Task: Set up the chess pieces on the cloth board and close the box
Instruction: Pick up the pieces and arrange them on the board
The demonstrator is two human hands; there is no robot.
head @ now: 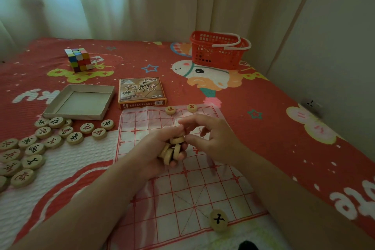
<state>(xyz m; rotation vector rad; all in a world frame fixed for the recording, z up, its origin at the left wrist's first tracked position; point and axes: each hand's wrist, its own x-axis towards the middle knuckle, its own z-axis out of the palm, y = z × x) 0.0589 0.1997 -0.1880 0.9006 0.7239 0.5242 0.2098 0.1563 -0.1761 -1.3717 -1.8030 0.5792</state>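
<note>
Fingers (174,163) of the left hand (150,148) are curled round pale wooden chess discs (172,151); right hand (213,138) is loosely spread; placement is judged ongoing; a disc awaits pinching.

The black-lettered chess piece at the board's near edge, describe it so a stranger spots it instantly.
Start at the red-gridded cloth board on the red bedspread. At its near edge one wooden disc lies alone. Its character is black; the two far-edge discs show red.
</note>
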